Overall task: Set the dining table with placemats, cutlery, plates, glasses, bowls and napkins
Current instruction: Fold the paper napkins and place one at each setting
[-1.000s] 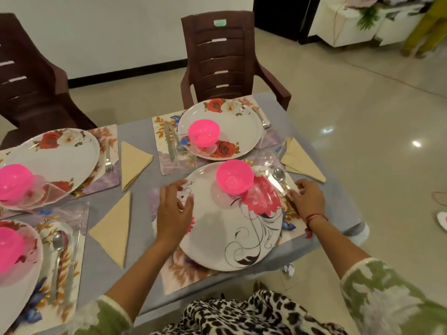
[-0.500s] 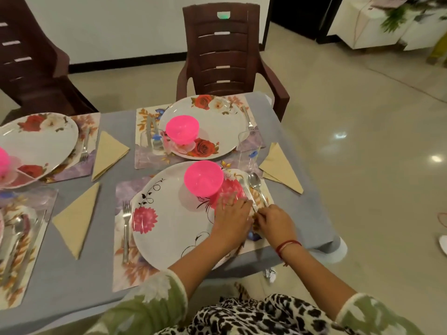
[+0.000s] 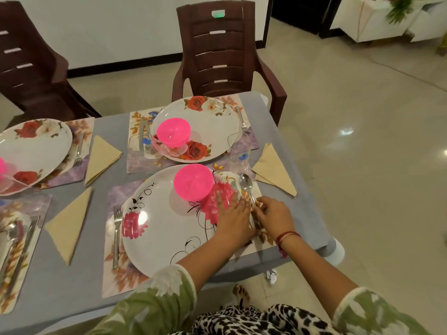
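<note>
At the near right corner of a grey table [image 3: 72, 298], a person finishes one place setting. Both hands meet along the right rim of a white flowered plate [image 3: 164, 238], which sits on a floral placemat [image 3: 121, 279]. The left hand [image 3: 233, 220] lies flat on the plate's right edge with its fingers [image 3: 221, 200] straight and spread, holding nothing. The right hand [image 3: 274, 220], just beside it, has its fingers [image 3: 262, 204] curled and appears to pinch the handle of a spoon [image 3: 245, 183]. The spoon lies on the placemat just right of the plate. Its bowl points to the far side of the table and its handle runs back toward the person, so its long axis is roughly parallel to the plate's right edge. The right hand is the nearer of the two and sits at the handle's near end. Any straightening would likely be a small slide or turn made from there while the left hand steadies the plate. A pink bowl [image 3: 193, 181] stands on the far part of the plate, a fork [image 3: 117, 228] lies along the plate's left side, and a folded beige napkin [image 3: 274, 169] rests farther right near the table's edge. Whether a knife lies beside the spoon cannot be made out. A brown chair [image 3: 222, 52] stands at the far side.
</note>
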### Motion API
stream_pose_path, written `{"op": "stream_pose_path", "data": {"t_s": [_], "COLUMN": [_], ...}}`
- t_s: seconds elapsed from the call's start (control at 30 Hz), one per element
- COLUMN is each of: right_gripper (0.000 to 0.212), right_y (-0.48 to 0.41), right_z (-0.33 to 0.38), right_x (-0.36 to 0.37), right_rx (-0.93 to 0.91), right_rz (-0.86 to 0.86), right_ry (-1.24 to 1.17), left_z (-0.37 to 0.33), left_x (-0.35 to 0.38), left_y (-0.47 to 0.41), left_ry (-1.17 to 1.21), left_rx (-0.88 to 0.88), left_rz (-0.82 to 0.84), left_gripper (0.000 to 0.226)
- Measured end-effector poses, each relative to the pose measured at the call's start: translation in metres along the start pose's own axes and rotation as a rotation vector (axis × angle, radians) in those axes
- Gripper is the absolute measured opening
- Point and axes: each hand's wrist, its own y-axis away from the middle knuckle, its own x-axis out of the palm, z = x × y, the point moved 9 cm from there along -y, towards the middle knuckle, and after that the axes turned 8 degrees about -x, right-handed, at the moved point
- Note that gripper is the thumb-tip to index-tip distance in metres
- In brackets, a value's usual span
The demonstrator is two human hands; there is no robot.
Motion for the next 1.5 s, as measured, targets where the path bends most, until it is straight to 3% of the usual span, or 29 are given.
{"op": "stream_pose_path", "data": {"t_s": [0.8, 0.9, 1.0, 1.07, 1.17, 1.3, 1.5], "right_gripper": [0.018, 0.032, 0.06, 0.08, 0.103, 0.094, 0.082], "right_y": [-0.002, -0.005, -0.038, -0.075, -0.12, -0.144, -0.155], "right_z": [-0.007, -0.002, 0.019, 0.039, 0.068, 0.084, 0.084], "right_x": [0.007, -0.009, -0.044, -0.057, -0.054, -0.038, -0.041], "right_rx": [0.038, 0.021, -0.07, -0.142, -0.238, -0.351, -0.353], "right_rz": [0.031, -0.035, -0.16, -0.098, 0.165, 0.364, 0.264], "right_ry": [-0.008, -0.078, -0.273, -0.294, -0.152, -0.02, -0.083], "left_z": [0.009, 0.011, 0.022, 0.033, 0.045, 0.054, 0.077], "left_x": [0.004, 0.003, -0.014, -0.026, -0.038, -0.038, -0.039], "left_y": [-0.007, -0.003, 0.003, 0.006, 0.008, 0.011, 0.007], "left_ry": [0.114, 0.177, 0.248, 0.306, 0.365, 0.401, 0.41], "left_rx": [0.057, 0.049, 0.065, 0.054, 0.01, -0.038, -0.115], "left_rz": [0.037, -0.022, -0.235, -0.332, -0.367, -0.36, -0.344], "left_gripper": [0.095, 0.095, 0.091, 0.085, 0.074, 0.068, 0.067]}}
